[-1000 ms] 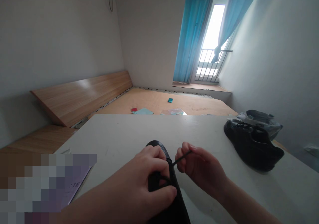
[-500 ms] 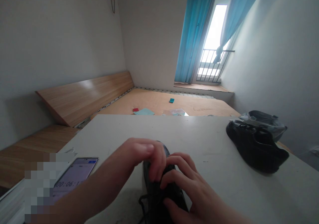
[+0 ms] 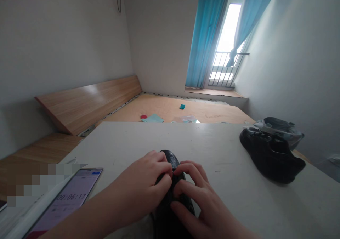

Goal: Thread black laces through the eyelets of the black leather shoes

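A black leather shoe (image 3: 171, 158) lies on the white table in front of me, its toe pointing away. My left hand (image 3: 152, 178) is closed over the left of its lacing area, thumb and fingertips bunched together. From the other side, my right hand (image 3: 198, 193) curls its fingers onto the shoe, with the thumb lower down on the upper. The fingertips of both hands nearly meet just behind the toe. Any lace between them is hidden. Part of a dark lace shows below my left wrist.
Another black shoe (image 3: 272, 155) stands at the right of the white table (image 3: 127, 136), a clear plastic bag (image 3: 296, 134) behind it. At left lies a phone (image 3: 71, 193) showing a timer. Beyond is a bed (image 3: 164, 102) with small coloured items.
My left hand has turned from a raised, bent wrist to lie lower, knuckles up, over the shoe. More of the shoe's toe shows. My right hand has barely moved.
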`<state>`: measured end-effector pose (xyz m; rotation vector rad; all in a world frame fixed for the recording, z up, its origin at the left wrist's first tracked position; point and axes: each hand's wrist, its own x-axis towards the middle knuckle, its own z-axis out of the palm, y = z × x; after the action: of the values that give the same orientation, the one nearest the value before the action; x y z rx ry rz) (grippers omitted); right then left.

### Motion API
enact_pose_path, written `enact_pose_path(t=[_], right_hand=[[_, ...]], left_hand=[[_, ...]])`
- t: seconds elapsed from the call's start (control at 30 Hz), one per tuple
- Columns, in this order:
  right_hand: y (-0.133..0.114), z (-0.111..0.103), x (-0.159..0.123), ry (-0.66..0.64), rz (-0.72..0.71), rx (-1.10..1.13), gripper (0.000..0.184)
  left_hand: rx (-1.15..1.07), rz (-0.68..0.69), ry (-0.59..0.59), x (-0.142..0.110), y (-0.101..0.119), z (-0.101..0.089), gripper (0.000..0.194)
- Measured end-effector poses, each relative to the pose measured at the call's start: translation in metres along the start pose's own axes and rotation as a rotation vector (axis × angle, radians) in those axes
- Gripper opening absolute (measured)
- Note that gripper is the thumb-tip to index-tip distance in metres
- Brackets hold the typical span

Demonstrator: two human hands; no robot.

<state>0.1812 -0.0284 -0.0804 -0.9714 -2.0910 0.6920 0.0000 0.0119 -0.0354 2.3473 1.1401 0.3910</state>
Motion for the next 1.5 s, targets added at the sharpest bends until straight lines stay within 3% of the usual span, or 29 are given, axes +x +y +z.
enact_pose_path(t=[0.17,0.3,0.37,0.47,0.53,0.63,0.7,0.8,1.03,1.2,1.37,1.5], right_hand=[[-0.010,-0.015,-0.001,-0.055,-0.031,0.341,0.014],[-0.012,-0.033,-0.006,-0.145,0.077,0.718,0.023],[-0.010,-0.039,-0.005,-0.147,0.114,0.924,0.030],[-0.004,-0.041,0.000,-0.147,0.205,1.141,0.043],[0.001,-0.036,0.004,-0.080,0.322,1.039,0.046],[0.007,-0.024,0.007,0.071,0.418,0.526,0.032],[0.009,-0.016,0.007,0.071,0.385,0.240,0.015],[0.008,-0.012,0.006,0.003,0.332,0.090,0.004],[0.010,-0.015,0.003,-0.106,0.389,0.104,0.009],[0.009,-0.018,0.007,-0.090,0.224,0.052,0.013],[0.000,-0.018,0.019,-0.039,0.145,-0.028,0.013],[-0.006,-0.010,0.037,-0.056,0.270,0.256,0.016]], left_hand=[[-0.128,0.005,-0.064,-0.005,-0.002,-0.004,0.032],[-0.219,-0.021,-0.149,-0.014,0.003,-0.007,0.014],[-0.303,-0.007,-0.104,-0.014,0.006,-0.010,0.012],[-0.438,-0.006,0.048,-0.013,0.009,-0.015,0.026],[-0.506,-0.031,0.193,-0.013,0.011,-0.019,0.036],[-0.584,-0.037,0.433,-0.017,0.012,-0.023,0.043],[-0.602,-0.052,0.535,-0.020,0.012,-0.025,0.045],[-0.551,-0.052,0.575,-0.024,0.012,-0.028,0.049],[-0.102,0.080,0.395,-0.022,0.016,-0.024,0.046],[-0.096,-0.014,0.150,-0.015,0.013,-0.020,0.054],[0.089,-0.121,0.036,-0.008,0.003,-0.019,0.034],[0.107,-0.103,-0.049,-0.009,-0.005,-0.016,0.026]])
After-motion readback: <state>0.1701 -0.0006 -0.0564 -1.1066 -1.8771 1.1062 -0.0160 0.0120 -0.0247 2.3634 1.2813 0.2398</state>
